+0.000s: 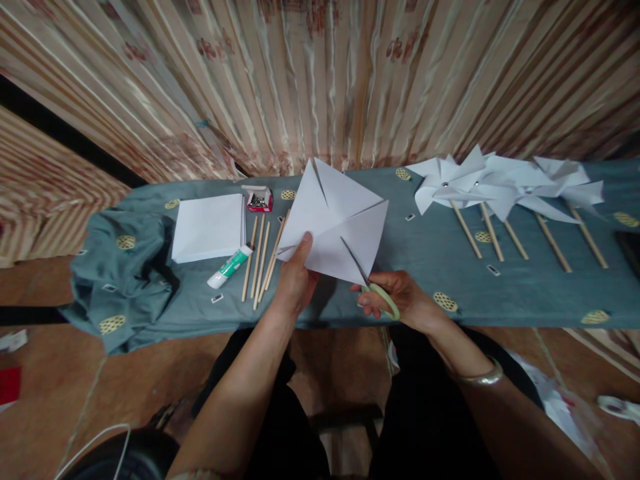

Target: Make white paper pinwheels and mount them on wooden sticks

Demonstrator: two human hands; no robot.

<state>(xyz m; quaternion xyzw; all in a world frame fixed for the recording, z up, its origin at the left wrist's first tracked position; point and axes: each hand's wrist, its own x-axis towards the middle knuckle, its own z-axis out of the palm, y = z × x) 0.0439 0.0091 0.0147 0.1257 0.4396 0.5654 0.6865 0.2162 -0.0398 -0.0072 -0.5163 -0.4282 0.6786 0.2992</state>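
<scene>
My left hand [299, 275] pinches a square sheet of white paper [325, 230] by its lower left corner, thumb on top. Slits run from the paper's corners toward its middle. My right hand [390, 293] is closed round the pale green handles of a pair of scissors [384, 300]. A scissor blade lies over the sheet near its lower right corner, pointing toward the middle; the other blade is hidden. Both hands are above the front part of the cloth-covered table [360, 313].
Left of the paper lie several wooden sticks [260, 260], a green-and-white tube [230, 267], a stack of white paper [209, 227] and an open small red box [259, 199] of metal bits. Several paper pinwheels [480, 183] on sticks lie at right. A striped curtain [310, 87] hangs behind.
</scene>
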